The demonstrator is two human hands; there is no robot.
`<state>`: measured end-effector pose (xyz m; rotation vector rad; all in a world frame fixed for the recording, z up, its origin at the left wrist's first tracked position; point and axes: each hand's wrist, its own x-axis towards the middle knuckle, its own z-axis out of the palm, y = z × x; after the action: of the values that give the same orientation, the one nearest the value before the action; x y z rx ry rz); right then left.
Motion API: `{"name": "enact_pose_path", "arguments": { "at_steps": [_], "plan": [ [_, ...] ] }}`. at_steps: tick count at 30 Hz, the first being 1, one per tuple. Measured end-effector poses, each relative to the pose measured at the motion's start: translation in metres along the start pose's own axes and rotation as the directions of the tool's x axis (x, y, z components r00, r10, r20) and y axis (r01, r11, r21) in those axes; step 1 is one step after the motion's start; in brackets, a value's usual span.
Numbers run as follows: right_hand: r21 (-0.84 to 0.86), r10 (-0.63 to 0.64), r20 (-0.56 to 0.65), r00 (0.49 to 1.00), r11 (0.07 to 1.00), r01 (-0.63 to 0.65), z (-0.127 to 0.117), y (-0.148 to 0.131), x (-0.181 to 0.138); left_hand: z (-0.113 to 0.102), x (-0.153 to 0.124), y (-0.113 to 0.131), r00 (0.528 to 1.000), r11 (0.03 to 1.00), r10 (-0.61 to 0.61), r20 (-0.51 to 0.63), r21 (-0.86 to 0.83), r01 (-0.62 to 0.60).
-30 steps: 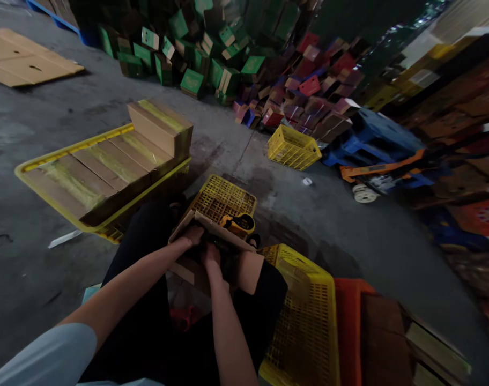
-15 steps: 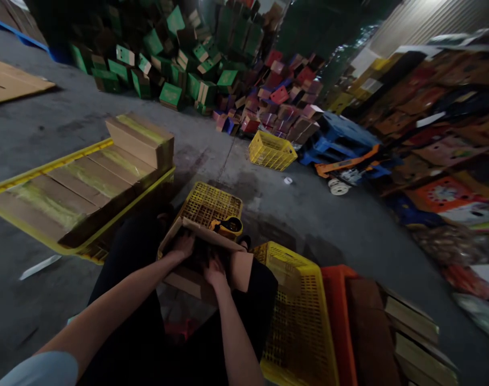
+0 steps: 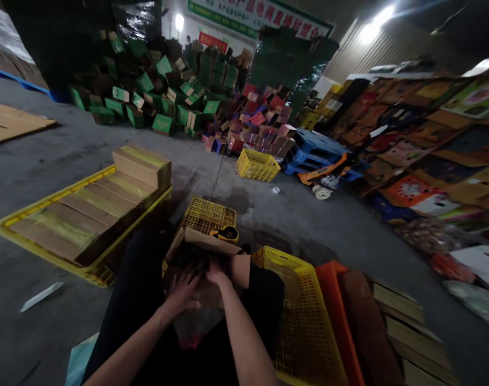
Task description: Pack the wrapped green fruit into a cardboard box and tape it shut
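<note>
An open cardboard box rests across my lap, with dark contents I cannot make out. My left hand lies over the box's near side, fingers spread and holding nothing visible. Into the box's right half reaches my right hand; its fingers are hidden in shadow. Just beyond the box, a yellow-and-black tape dispenser sits on an upturned yellow crate.
On my left stands a yellow crate of taped cartons. To my right are a yellow crate and an orange crate. Farther off are a small yellow crate, an orange pallet jack and piled green boxes.
My left hand has drawn back from inside the box to its near side, fingers spreading. My right hand stays in the box. The view has tilted up.
</note>
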<state>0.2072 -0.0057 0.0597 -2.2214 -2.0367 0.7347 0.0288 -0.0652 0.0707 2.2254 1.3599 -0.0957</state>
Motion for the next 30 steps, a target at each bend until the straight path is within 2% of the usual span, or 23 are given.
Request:
{"name": "enact_pose_path", "arguments": {
  "at_steps": [4, 7, 9, 13, 16, 21, 26, 30],
  "plan": [
    [0.009, -0.021, -0.002, 1.000, 1.000, 0.021, -0.009, -0.005, -0.002, 0.007, 0.002, 0.002, 0.999, 0.999, -0.006, -0.042, 0.040, 0.008],
    [0.010, -0.017, -0.081, 0.997, 1.000, 0.018, -0.019, -0.009, -0.010, 0.003, 0.008, 0.001, 0.997, 0.999, 0.044, -0.058, 0.031, -0.042],
    [0.013, -0.003, -0.154, 0.988, 1.000, 0.005, -0.022, -0.009, -0.021, 0.004, 0.011, 0.001, 0.998, 0.999, 0.036, -0.060, 0.035, -0.034],
    [-0.009, 0.018, -0.302, 0.953, 1.000, -0.021, -0.011, -0.002, -0.055, 0.006, 0.016, 0.003, 0.999, 0.997, 0.010, -0.053, 0.079, -0.005],
    [-0.095, -0.057, -0.432, 0.900, 0.995, 0.017, 0.008, 0.004, -0.079, 0.005, 0.015, 0.003, 0.998, 0.993, 0.020, -0.064, 0.119, -0.012],
    [-0.143, -0.038, -0.451, 0.892, 0.989, -0.030, 0.026, 0.005, -0.092, 0.004, 0.013, 0.003, 0.996, 0.989, -0.015, -0.090, 0.147, 0.028],
    [-0.131, -0.056, -0.441, 0.896, 0.991, -0.003, 0.025, 0.002, -0.091, 0.007, 0.012, 0.005, 0.995, 0.984, -0.046, -0.092, 0.165, 0.061],
    [-0.123, -0.072, -0.474, 0.877, 0.992, 0.015, 0.026, 0.004, -0.093, 0.006, 0.008, 0.006, 0.995, 0.990, -0.033, -0.099, 0.134, 0.046]
  ]
}}
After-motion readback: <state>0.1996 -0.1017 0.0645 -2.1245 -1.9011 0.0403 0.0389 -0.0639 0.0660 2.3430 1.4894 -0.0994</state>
